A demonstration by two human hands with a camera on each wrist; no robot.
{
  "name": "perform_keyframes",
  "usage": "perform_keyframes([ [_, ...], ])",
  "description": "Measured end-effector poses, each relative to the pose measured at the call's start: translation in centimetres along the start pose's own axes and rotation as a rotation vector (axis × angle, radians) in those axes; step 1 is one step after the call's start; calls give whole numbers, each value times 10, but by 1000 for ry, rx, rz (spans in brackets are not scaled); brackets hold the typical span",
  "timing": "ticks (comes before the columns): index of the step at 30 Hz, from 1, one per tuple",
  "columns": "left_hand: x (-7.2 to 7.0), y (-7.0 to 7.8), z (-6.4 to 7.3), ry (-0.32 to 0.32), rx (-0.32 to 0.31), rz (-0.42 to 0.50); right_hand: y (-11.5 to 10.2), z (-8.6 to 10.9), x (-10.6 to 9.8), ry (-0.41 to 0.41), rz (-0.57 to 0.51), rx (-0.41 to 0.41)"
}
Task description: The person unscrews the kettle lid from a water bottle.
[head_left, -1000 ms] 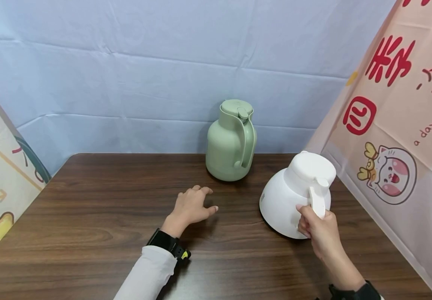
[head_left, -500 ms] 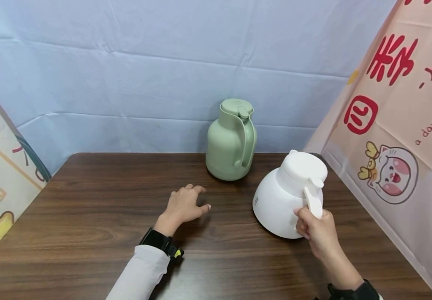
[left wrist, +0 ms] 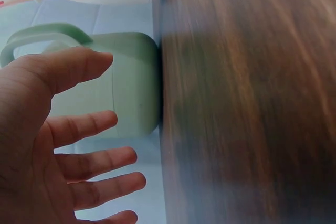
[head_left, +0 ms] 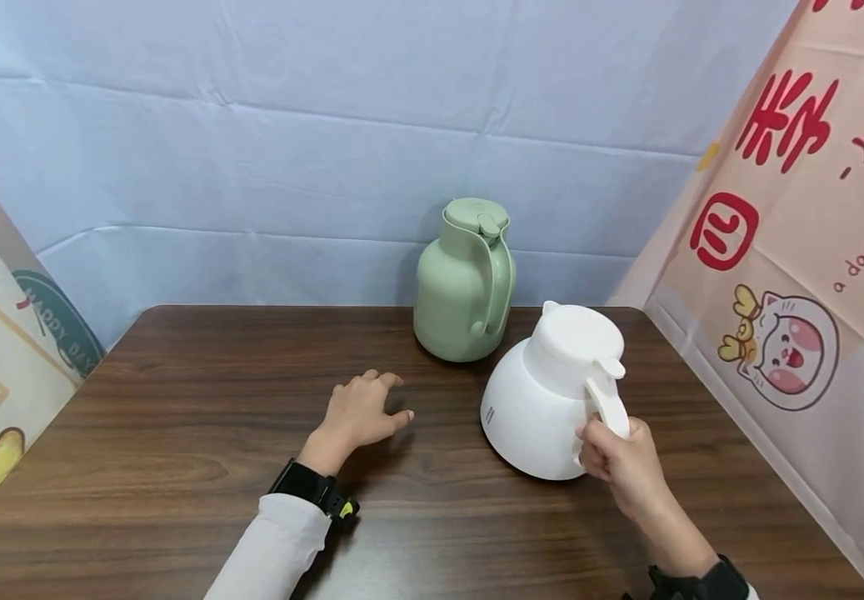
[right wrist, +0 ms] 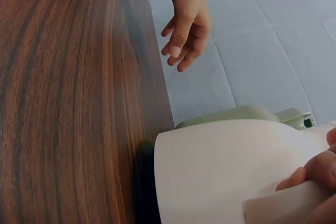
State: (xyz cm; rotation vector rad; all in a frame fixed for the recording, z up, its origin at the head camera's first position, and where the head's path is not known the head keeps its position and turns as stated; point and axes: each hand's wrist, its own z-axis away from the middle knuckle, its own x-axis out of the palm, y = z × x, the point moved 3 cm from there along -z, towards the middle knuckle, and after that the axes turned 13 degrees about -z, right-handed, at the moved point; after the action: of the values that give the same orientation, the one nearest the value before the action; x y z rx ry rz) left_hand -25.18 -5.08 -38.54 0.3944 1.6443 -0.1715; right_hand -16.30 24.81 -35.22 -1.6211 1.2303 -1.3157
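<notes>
White jug point(head_left: 532, 396), gripped by the right hand point(head_left: 621, 467), moved away from the right edge of the table point(head_left: 169, 417); I saw the left hand point(head_left: 359, 412) spread near the green jug point(head_left: 448, 292).

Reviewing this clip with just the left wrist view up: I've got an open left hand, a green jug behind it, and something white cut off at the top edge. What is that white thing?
Observer: The head view shows it whole: a white jug with its top covered.

Operator: Is anyone holding it? I see no second hand here.

Observer: Yes, the right hand grips its handle.

Operator: And the green jug, is its top open? My view doesn't show that part.

Observer: No, a green lid covers it.
</notes>
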Motion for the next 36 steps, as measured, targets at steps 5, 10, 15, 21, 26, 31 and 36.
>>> perform_keyframes([
  [5, -2, -2, 3, 10, 2, -2, 0, 0, 3, -81, -14, -22],
  [10, -4, -6, 7, 22, -2, -4, 2, 0, 6, -129, -30, -19],
  [15, -6, -12, 10, 23, -12, -26, 4, -2, 11, -191, -75, -35],
  [21, -8, -21, 16, 20, -23, -59, 7, -3, 15, -274, -69, -40],
  [26, -9, -28, 21, 30, -30, -71, 7, -6, 18, -332, -71, -19],
  [31, -8, -34, 25, 39, -37, -67, 9, -9, 21, -354, -93, -11],
  [36, -7, -39, 30, 41, -44, -69, 12, -11, 26, -392, -116, -3],
])
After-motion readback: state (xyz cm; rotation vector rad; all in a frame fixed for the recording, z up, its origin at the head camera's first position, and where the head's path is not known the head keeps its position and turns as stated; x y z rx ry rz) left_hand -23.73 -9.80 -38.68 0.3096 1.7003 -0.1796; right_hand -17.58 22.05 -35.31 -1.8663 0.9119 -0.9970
